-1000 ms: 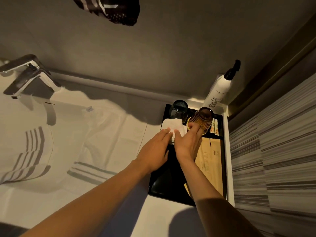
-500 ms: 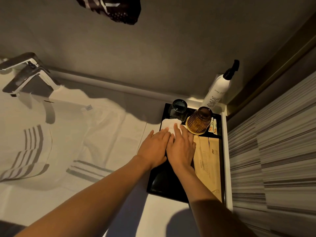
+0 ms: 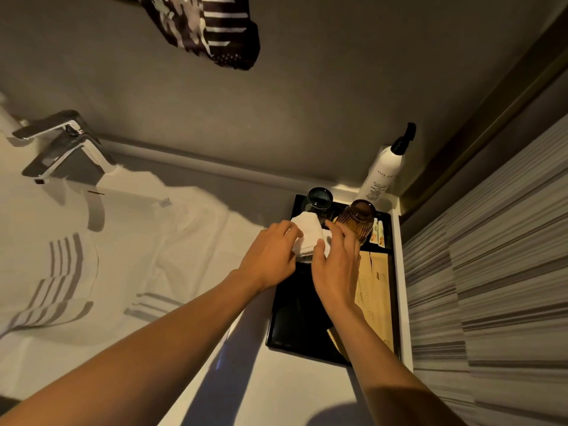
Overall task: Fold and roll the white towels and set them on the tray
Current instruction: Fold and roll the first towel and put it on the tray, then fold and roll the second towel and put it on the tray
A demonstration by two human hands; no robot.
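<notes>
Both hands on small white towel (image 3: pixel 310 238) at tray's (image 3: pixel 289 327) far-left corner: left hand (image 3: pixel 270 256) grips its left side, right hand (image 3: pixel 336 265) curls over its right. Risk: right fingers nudge amber glass (image 3: pixel 358 221) just beside it, or the roll loosens on release.

On the tray (image 3: pixel 282 327) at the counter's right edge, the rolled towel (image 3: pixel 309 238) lies before two tumblers (image 3: pixel 319 201) at its far edge, a pump bottle (image 3: pixel 382 173) behind them.

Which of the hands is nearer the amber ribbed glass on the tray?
Right. The right hand has its fingertips right beside the amber ribbed glass, close to its near side. The left hand is further left, across the white towel.
</notes>
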